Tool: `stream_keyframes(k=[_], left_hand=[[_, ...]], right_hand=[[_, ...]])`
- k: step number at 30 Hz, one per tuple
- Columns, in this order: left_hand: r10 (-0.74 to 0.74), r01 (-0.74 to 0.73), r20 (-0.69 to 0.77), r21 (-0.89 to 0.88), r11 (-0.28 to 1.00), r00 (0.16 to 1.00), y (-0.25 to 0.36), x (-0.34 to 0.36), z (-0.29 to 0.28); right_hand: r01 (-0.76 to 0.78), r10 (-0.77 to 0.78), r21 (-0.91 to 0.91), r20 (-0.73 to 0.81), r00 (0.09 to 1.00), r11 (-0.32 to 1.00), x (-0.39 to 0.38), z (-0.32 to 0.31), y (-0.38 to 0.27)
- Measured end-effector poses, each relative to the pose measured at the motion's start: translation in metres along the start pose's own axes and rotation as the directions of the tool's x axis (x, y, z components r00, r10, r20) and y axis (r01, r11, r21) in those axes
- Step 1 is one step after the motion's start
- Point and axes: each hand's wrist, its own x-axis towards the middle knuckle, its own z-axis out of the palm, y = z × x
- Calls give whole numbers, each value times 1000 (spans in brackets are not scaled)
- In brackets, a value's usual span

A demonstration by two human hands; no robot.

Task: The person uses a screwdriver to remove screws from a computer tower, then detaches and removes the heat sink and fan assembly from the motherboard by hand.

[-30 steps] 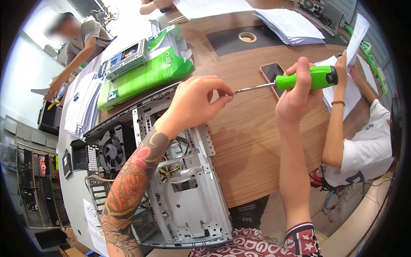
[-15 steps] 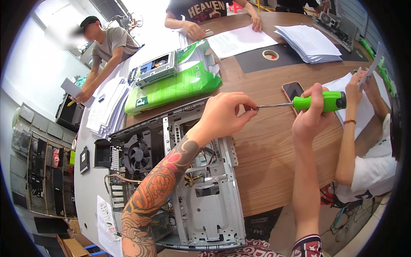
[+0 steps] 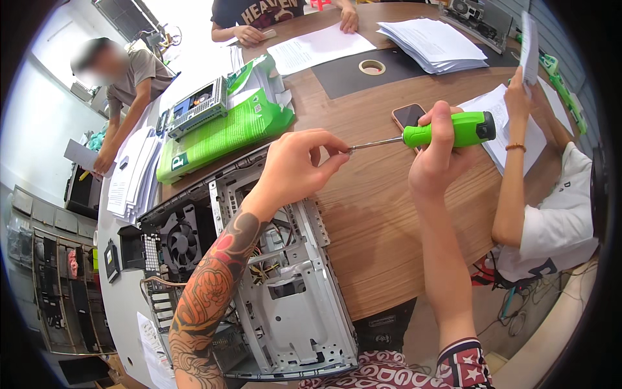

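My right hand grips a green-handled screwdriver level in the air over the wooden table. My left hand pinches a small metal piece at the screwdriver's tip; it is too small to make out clearly, perhaps a screw. Below my left arm lies an open computer case with a black fan, wires and bare metal frame. A phone lies just behind the screwdriver.
Beyond the case are a green paper package with a metal drive cage on it, paper stacks, a tape roll and another chassis. Co-workers handle papers at the left, far side and right.
The camera view has shifted slightly back and forth. My hands keep their hold at the screwdriver. The left co-worker now holds a sheet; the far co-worker has come into view.
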Motion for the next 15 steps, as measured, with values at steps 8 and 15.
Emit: stream_keyframes(k=[8, 15], left_hand=[[-25, 25, 6, -29, 999, 1000, -1, 0, 0], [-56, 57, 43, -27, 998, 997, -3, 1, -2]], right_hand=[[22, -22, 40, -13, 1000, 999, -3, 3, 1], [38, -38, 21, -9, 999, 999, -4, 1, -2]])
